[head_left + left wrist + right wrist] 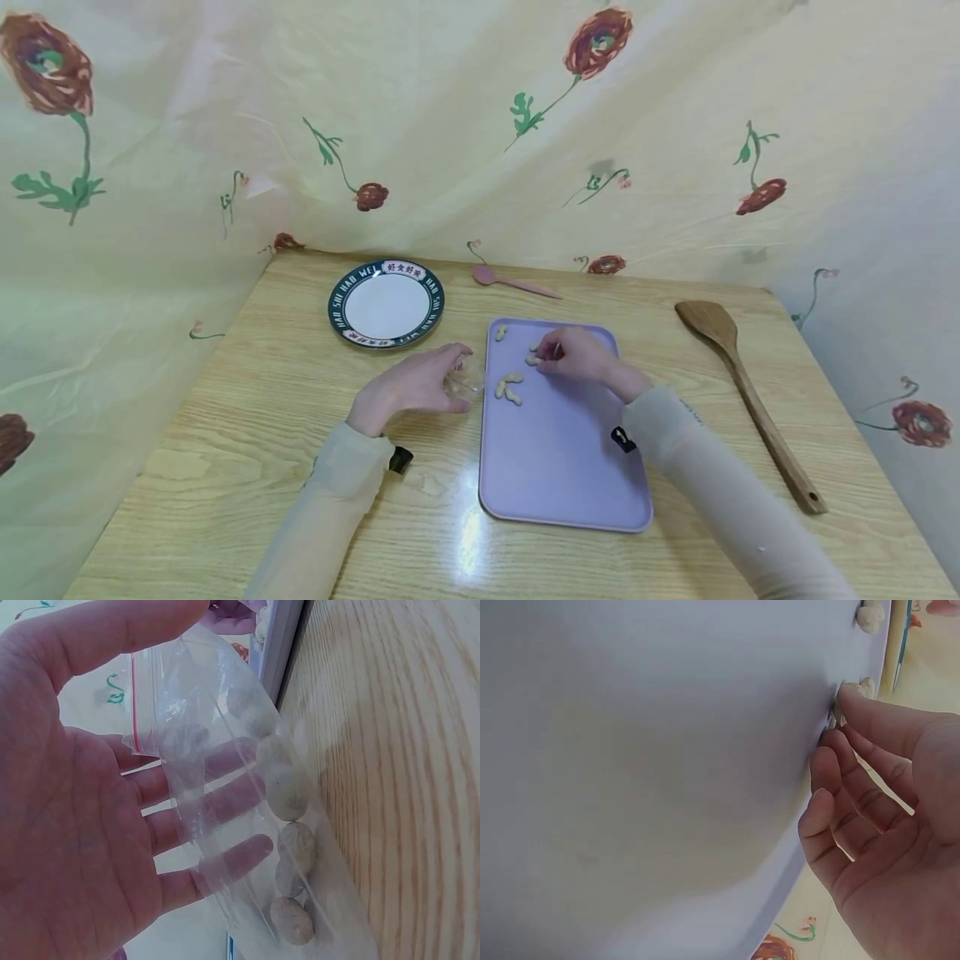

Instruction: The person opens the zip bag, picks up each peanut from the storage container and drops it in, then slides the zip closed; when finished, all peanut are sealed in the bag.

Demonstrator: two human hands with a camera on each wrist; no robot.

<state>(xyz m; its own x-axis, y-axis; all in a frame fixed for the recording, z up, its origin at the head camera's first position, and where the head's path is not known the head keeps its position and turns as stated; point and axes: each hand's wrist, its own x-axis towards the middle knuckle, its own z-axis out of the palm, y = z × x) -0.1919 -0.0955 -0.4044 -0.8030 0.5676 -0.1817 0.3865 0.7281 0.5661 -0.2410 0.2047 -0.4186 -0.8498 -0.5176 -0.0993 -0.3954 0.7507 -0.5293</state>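
My left hand (416, 383) curves round a clear zip bag (467, 379) beside the tray's left edge. In the left wrist view, unshelled peanuts (289, 793) lie along the bag's lower side, and the fingers (225, 799) show through the plastic. My right hand (577, 354) reaches over the upper part of the purple tray (562, 450). Its thumb and fingertips pinch a peanut (838, 714) at the tray surface, partly hidden by the fingers. Several other peanuts (513, 397) lie near the tray's left side, one (501, 332) by the upper left corner.
A white plate with a dark lettered rim (341, 329) sits back left on the wooden table (225, 450). Behind the tray lies a pink spoon (517, 284). A wooden spatula (750, 400) lies to the right. Flowered cloth (450, 125) hangs behind the table.
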